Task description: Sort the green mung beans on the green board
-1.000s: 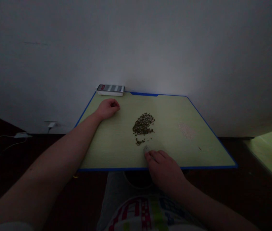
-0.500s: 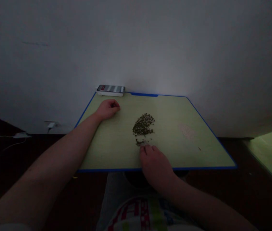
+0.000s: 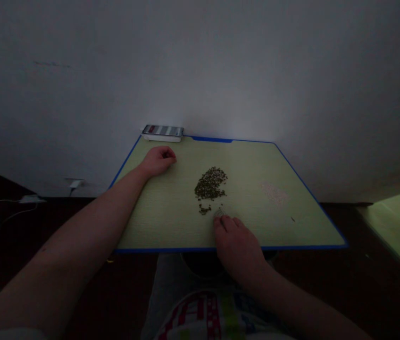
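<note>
A heap of small dark greenish-brown grains [image 3: 210, 184] lies mid-table. In front of it sits a little separate cluster of the same grains [image 3: 204, 209]. Just right of that cluster, my right hand [image 3: 237, 238] is closed near the front edge, its fingertips on a small, pale, thin thing [image 3: 220, 212] too faint to name. My left hand [image 3: 158, 160] rests on the table's left side with its fingers loosely curled, apart from the heap; nothing shows in it.
The pale green table [image 3: 171, 222] has a blue rim and stands against a wall. A phone [image 3: 162, 131] lies on a white box at the back left corner. Spread at the right are pale grains [image 3: 274, 193], near a small dark sliver [image 3: 293, 219]. A dark round container [image 3: 200, 264] shows below the front edge.
My right hand has moved a little to the right, away from the small cluster, with the pale thing at its fingertips. The left hand has stayed in place.
</note>
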`<action>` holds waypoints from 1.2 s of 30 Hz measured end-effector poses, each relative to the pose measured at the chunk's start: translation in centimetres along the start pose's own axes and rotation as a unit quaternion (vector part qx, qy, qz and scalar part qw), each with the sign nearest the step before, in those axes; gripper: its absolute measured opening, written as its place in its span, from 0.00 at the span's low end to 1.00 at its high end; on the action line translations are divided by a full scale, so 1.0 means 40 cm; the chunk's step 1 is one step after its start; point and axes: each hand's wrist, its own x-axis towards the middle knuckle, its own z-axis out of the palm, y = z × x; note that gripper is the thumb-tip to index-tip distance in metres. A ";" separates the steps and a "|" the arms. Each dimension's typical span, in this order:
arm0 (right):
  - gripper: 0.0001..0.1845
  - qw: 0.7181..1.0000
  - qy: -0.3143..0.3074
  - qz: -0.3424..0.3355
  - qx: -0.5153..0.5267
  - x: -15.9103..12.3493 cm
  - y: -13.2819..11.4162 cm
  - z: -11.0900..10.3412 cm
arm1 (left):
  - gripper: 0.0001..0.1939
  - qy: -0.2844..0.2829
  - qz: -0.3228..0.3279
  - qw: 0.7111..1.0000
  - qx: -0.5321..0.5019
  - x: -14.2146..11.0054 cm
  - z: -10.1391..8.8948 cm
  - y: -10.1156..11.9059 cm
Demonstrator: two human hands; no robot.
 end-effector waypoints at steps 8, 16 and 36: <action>0.19 0.999 0.005 0.032 -0.013 0.013 0.052 0.012 | 0.08 -0.002 -0.003 1.000 -0.003 0.002 0.001 -0.001; 0.17 0.991 0.013 0.124 -0.038 0.030 0.184 0.015 | 0.08 -0.001 0.002 1.000 -0.006 0.003 0.000 -0.002; 0.18 0.995 0.050 -0.039 0.075 0.007 0.136 0.013 | 0.08 0.003 -0.003 1.000 -0.007 0.006 0.002 -0.011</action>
